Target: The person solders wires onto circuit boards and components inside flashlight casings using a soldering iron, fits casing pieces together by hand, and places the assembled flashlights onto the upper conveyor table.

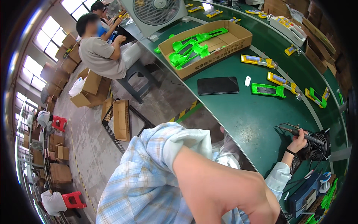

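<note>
My right hand point(297, 143) is closed around the dark handle of a soldering iron point(294, 131). The iron's metal end points left over the green workbench point(257, 130). Beside that hand, at the right, lie coils of black cable point(319, 147). My left hand point(238, 190) is large and close in the foreground, past the bench's near edge. Its fingers are curled downward and the fingertips run out of the lower edge, so what they hold, if anything, is hidden. Farther up the bench lie a green plastic frame point(267, 90) and a yellow part point(284, 83) with metal at one end.
A cardboard box point(220, 54) of green frames stands beyond a black phone point(217, 86) and a small white object point(247, 81). A blue box-shaped unit point(304, 196) and a spool point(325, 183) sit at lower right. Left are a fan point(158, 13), a stool point(136, 84) and a seated person point(100, 52).
</note>
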`<state>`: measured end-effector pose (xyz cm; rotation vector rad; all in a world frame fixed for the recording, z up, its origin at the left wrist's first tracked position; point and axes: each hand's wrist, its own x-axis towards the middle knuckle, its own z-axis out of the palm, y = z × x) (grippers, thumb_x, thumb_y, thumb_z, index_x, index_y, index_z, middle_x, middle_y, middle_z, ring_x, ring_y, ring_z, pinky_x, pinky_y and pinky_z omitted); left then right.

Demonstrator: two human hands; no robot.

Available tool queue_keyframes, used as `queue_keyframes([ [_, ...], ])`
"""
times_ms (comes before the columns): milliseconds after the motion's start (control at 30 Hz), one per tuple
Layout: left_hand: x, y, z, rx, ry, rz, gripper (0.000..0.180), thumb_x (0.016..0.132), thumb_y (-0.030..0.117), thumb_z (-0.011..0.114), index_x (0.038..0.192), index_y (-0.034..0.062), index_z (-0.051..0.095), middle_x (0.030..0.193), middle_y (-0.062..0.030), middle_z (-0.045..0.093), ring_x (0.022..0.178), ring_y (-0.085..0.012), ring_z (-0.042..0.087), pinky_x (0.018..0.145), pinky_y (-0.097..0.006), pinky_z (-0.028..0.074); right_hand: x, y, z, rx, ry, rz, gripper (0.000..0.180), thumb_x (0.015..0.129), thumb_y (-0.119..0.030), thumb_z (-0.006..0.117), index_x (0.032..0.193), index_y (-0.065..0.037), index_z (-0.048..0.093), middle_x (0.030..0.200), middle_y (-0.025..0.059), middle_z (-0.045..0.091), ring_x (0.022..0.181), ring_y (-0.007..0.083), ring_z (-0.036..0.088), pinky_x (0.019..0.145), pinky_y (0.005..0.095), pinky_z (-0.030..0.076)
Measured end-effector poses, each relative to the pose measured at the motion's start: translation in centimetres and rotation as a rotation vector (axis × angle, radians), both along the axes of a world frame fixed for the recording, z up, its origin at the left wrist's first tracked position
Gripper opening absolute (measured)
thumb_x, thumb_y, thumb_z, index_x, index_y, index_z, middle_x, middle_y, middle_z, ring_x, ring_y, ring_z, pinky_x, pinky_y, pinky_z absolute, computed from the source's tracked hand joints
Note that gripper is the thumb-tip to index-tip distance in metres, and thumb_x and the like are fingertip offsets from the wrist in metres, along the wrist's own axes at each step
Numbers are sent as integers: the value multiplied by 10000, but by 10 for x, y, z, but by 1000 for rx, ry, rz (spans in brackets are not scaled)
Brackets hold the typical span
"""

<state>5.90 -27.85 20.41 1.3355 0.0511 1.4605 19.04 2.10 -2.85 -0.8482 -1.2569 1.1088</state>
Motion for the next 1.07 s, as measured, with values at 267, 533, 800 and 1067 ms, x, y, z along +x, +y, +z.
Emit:
queue_keyframes([
  [267,9,-8,1,43,-225,173,192,604,92,664,751,-3,585,677,-86,538,577,-172,514,463,-247,389,2,1,-2,-2,6,40,124,755,-162,494,682,-61,487,611,-26,443,490,24,365,418,144,241],
  [533,2,-9,6,161,-261,165,185,612,137,655,675,-21,583,586,-86,531,494,-192,506,419,-254,373,1,1,-4,-3,21,12,132,762,-181,492,712,-59,490,603,-19,440,458,23,324,396,146,213],
  [800,13,8,-3,313,-381,176,232,643,197,665,697,-15,589,624,-92,555,525,-199,524,443,-267,380,2,0,-1,10,-42,-1,134,777,-182,481,709,-67,483,574,-21,433,446,24,326,398,148,213],
  [1067,-26,-7,-21,403,180,388,342,737,437,516,721,95,528,812,-84,485,647,-253,472,707,-515,282,2,5,-7,-5,-8,7,129,776,-186,490,740,-62,484,590,-14,455,446,25,343,394,142,222],
])
